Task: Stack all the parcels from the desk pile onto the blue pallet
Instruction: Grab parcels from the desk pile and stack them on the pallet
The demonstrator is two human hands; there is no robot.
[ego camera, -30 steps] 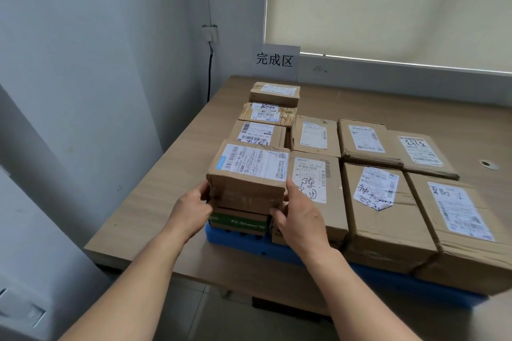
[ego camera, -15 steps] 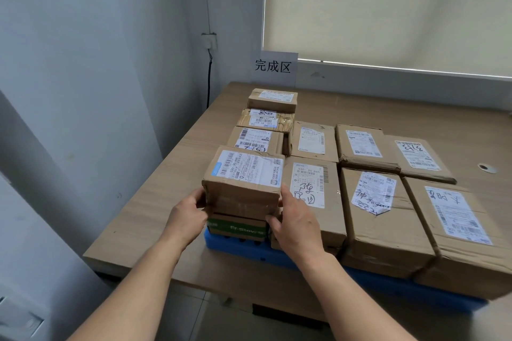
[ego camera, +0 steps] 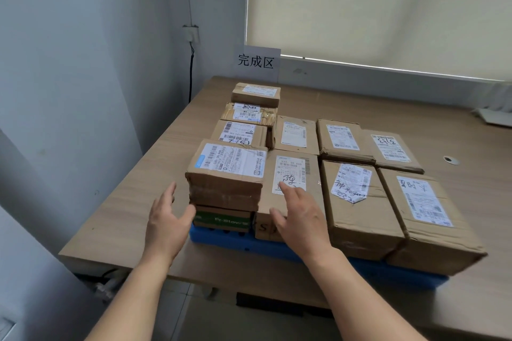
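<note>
Wooden desk (ego camera: 144, 202), blue pallet (ego camera: 238, 243) on it

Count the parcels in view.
11. Left column, far to near: parcels, with a green box beneath. Rightward, three columns of two;;. More may hide underneath.

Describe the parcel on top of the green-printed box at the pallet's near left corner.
Brown taped cardboard parcel, front face creased and scuffed. A white shipping label with barcodes and a blue tab covers most of its top. It lies flat on the green-printed box on the blue pallet. The open left hand and right hand flank it without touching.
</note>
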